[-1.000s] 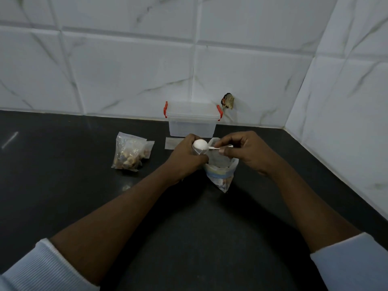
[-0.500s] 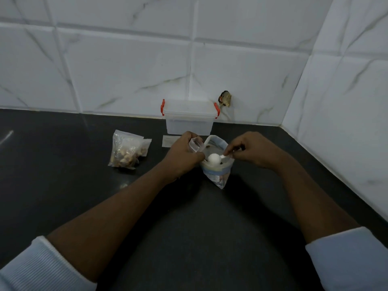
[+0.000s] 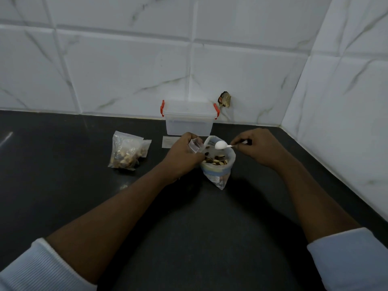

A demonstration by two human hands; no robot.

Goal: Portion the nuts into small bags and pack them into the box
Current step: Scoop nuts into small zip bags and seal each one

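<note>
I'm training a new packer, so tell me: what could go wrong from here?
1. The small bag in the left hand has a narrow mouth; nuts tipped from the spoon could miss and scatter on the counter.
2. The right hand pinches the spoon by its handle end, so it may wobble.
3. The big bag stands open; a nudge could tip it.

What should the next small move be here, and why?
Probably carry the white plastic spoon leftward and tip it into the small clear plastic bag: the right hand holds the spoon above the nuts, and the left hand holds that bag beside it.
</note>
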